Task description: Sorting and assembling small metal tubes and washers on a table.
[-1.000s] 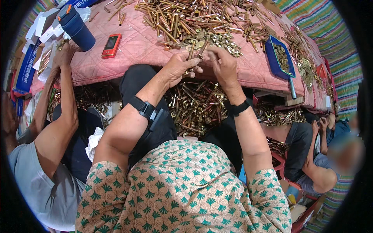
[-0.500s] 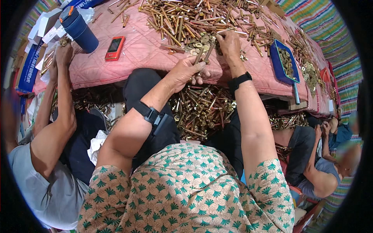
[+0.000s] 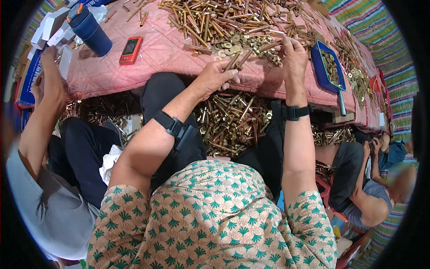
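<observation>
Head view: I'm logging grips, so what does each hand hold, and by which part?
The left hand holds two metal rods toward their near ends; the right hand appears to pinch another metal rod by its right end.

Rods (image 3: 244,59) in the left grip (image 3: 216,77) are showing coppery brown, washers (image 3: 230,45) just beyond it are showing brassy yellow, and the quilted cloth (image 3: 101,76) around them is spreading pink. Left of that grip, a handheld device (image 3: 129,59) is showing red and a tumbler (image 3: 93,36) navy with orange, while right of the right grip (image 3: 294,56) a tray (image 3: 316,62) is showing blue and a sheet (image 3: 371,40) is carrying multicoloured stripes. Nearer the body than both grips, a beige shirt (image 3: 215,215) is bearing green fan motifs.
</observation>
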The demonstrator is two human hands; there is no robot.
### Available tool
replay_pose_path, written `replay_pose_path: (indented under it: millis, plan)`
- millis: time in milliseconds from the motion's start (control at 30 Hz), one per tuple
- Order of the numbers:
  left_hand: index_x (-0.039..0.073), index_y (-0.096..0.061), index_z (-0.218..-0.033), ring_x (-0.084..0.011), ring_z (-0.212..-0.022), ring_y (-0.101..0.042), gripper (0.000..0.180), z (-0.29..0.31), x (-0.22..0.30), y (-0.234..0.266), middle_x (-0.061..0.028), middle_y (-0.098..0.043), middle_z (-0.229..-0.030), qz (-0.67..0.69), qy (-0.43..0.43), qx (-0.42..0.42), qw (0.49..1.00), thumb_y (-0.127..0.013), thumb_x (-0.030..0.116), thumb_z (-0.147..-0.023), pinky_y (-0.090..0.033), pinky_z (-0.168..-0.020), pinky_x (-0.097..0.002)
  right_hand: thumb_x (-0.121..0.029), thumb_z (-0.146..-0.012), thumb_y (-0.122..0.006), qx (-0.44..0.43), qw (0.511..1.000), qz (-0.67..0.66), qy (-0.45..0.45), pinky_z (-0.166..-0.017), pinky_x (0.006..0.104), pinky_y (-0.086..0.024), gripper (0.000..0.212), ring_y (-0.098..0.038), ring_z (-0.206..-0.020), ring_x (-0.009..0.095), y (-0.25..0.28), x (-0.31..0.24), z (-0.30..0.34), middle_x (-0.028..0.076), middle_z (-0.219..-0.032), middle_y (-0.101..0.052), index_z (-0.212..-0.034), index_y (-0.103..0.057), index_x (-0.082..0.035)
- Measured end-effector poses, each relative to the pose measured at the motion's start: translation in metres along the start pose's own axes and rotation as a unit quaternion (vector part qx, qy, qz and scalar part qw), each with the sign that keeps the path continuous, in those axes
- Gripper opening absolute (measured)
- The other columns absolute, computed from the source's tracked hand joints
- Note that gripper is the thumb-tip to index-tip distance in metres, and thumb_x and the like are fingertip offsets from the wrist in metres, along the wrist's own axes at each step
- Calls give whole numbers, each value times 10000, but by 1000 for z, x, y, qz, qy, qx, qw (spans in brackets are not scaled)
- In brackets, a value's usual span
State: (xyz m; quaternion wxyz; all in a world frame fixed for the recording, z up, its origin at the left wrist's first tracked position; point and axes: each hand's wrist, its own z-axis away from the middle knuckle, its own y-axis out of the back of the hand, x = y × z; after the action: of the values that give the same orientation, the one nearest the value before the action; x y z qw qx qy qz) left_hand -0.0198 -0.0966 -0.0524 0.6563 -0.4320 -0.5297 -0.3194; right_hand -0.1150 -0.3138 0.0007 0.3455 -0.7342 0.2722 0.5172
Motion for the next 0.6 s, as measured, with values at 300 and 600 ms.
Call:
replay_pose_path:
  millis: [300,600]
  plan:
    - [51,-629,-968,-26,-542,-444,139,-3,-8,1,6,-636,-755,-71,-21,9,997,-596,175,-917,-344,-475,-175,-181,-914,-628,-28,996,-69,-40,-586,271,-541,201,-621,-635,138,7,3,20,59,-755,-628,-955,-590,12]
    - [60,-653,-915,-19,-559,-469,122,-4,-11,2,24,-645,-749,-216,-83,16,973,-610,173,-906,-372,-495,-190,-205,-925,-612,-50,995,-41,-75,-617,264,-531,191,-633,-663,130,13,4,25,66,-822,-652,-962,-595,-18]
